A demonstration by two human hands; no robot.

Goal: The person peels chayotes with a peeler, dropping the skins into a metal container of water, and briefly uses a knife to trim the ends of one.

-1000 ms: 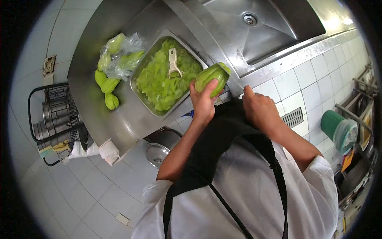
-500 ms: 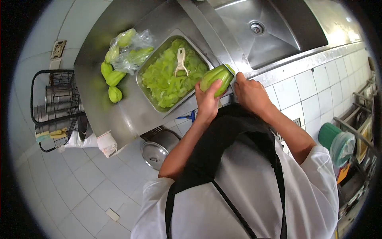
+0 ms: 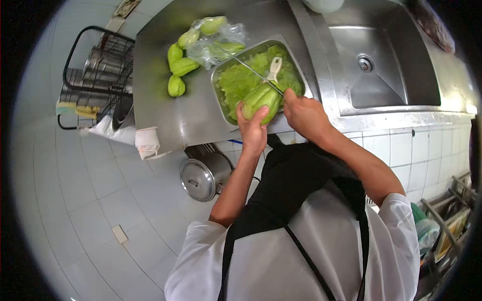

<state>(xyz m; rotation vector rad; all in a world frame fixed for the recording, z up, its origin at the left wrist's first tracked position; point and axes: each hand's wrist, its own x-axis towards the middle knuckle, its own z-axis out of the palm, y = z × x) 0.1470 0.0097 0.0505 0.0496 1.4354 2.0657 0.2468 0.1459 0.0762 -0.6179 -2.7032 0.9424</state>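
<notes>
My left hand (image 3: 253,129) grips a green chayote (image 3: 263,102) from below, over the near edge of a rectangular steel pan (image 3: 217,95). In my right hand (image 3: 305,113) is a knife (image 3: 253,71), its handle hidden by the fingers. The thin blade points up and left, passing just above the chayote's far end and over the pan. Pale green slices or peelings (image 3: 238,83) fill the pan. A white peeler (image 3: 274,69) lies on top of them, partly hidden behind the blade and the chayote.
Several whole chayotes (image 3: 183,66) sit left of the pan, some in a clear plastic bag (image 3: 206,52). A steel sink (image 3: 384,80) is at right. A wire rack (image 3: 93,85) stands left of the counter, and a lidded pot (image 3: 201,178) is below it.
The view has shifted. Both hands and the chayote have moved left, over the pan. The knife blade now shows at full length, pointing up and left.
</notes>
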